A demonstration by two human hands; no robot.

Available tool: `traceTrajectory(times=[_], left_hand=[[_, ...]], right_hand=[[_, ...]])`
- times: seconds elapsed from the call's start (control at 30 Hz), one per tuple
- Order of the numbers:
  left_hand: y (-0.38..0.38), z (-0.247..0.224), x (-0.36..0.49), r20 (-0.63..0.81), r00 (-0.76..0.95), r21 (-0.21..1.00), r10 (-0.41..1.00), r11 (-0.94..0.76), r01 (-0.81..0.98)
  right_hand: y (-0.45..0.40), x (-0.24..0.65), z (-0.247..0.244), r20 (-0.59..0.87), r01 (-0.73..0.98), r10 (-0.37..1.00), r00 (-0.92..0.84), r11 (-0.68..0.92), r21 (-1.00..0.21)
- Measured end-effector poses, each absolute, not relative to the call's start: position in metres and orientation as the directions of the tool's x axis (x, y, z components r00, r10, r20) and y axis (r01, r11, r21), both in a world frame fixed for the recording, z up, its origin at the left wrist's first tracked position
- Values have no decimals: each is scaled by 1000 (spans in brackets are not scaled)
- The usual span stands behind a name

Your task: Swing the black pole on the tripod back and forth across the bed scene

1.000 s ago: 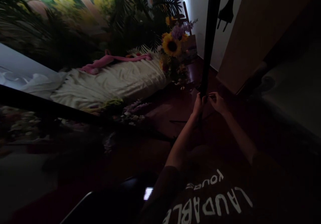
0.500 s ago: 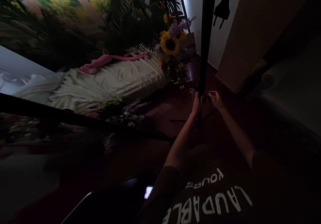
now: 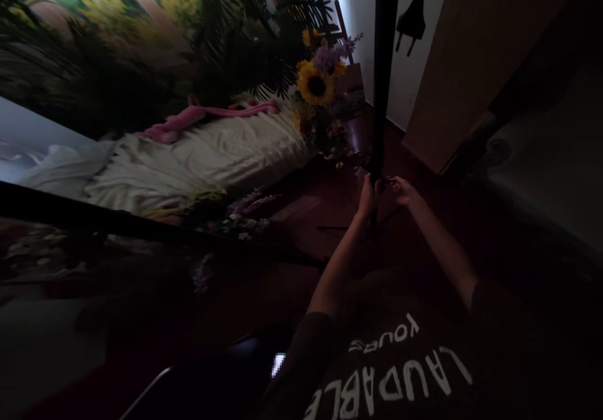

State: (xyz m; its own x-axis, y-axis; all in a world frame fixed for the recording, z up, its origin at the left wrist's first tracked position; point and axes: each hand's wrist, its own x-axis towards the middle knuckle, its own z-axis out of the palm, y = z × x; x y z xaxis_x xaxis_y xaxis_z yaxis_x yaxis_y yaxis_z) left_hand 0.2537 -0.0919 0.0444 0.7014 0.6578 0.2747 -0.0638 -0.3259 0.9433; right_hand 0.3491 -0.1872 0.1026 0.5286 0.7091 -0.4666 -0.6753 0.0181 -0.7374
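Note:
A black upright pole (image 3: 382, 75) rises from a stand low on the dark red floor. My left hand (image 3: 367, 195) is wrapped round the pole near its lower part. Just right of the pole, my right hand (image 3: 400, 190) is closed, its fingertips pinched at a small dark knob (image 3: 385, 183) on the pole's side. Shadow hides the knob's exact shape. A thin leg of the stand (image 3: 332, 228) sticks out to the left below my hands. A black plug (image 3: 412, 18) hangs beside the pole's upper part.
Left of the pole are sunflowers (image 3: 315, 83) and a cream cloth (image 3: 226, 147) with a pink plush toy (image 3: 181, 122) on it. Another black pole (image 3: 117, 220) slants across the left. A brown panel (image 3: 452, 81) stands at right. A dark glossy object (image 3: 202, 376) lies below.
My right hand has moved slightly left, closer to the pole, and its fingers have drawn together at the knob. My left hand stays on the pole. The view has shifted a little.

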Motion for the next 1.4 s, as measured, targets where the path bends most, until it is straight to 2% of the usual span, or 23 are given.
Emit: traceTrajectory(times=[0.1,0.2,0.3,0.4,0.5,0.6,0.67,0.77,0.83,0.87,0.97,1.1,1.27,1.4], left_hand=[[-94,47,252,273,677,947,683,-316,-63],[-101,51,246,261,634,960,728,-265,-92],[-111,51,228,214,575,976,790,-192,-99],[-115,35,194,118,500,991,858,-132,-8],[-108,5,143,59,402,994,914,-89,58],[-96,-18,82,-25,145,992,989,7,124],[-89,-19,43,-14,-70,983,997,26,182],[-80,3,2,76,-362,956,929,35,291],[-70,25,-11,104,-536,969,838,37,245],[-65,34,-13,108,-564,979,818,12,205],[-47,51,-14,152,-451,978,879,-69,196],[-31,44,-14,213,-248,954,945,-146,262],[-27,23,-16,212,-216,962,953,-164,219],[-26,11,-15,170,-222,975,960,-131,180]], right_hand=[[-187,343,105,-519,-759,697,495,57,-648],[-185,340,105,-514,-758,687,514,83,-647],[-186,334,98,-519,-743,621,587,159,-650],[-189,316,82,-524,-707,538,660,211,-675],[-191,289,62,-580,-775,573,579,165,-611],[-187,266,47,-649,-865,622,437,94,-493],[-178,254,42,-676,-895,635,373,55,-442],[-155,237,41,-677,-909,676,291,-25,-416],[-138,225,43,-660,-902,715,231,-97,-421],[-129,218,45,-648,-895,735,200,-133,-427],[-105,196,54,-613,-866,785,96,-238,-440],[-80,168,70,-632,-781,772,-68,-435,-448],[-65,145,85,-614,-601,679,-403,-702,-381],[-57,135,98,-524,-606,636,-567,-753,-258]])
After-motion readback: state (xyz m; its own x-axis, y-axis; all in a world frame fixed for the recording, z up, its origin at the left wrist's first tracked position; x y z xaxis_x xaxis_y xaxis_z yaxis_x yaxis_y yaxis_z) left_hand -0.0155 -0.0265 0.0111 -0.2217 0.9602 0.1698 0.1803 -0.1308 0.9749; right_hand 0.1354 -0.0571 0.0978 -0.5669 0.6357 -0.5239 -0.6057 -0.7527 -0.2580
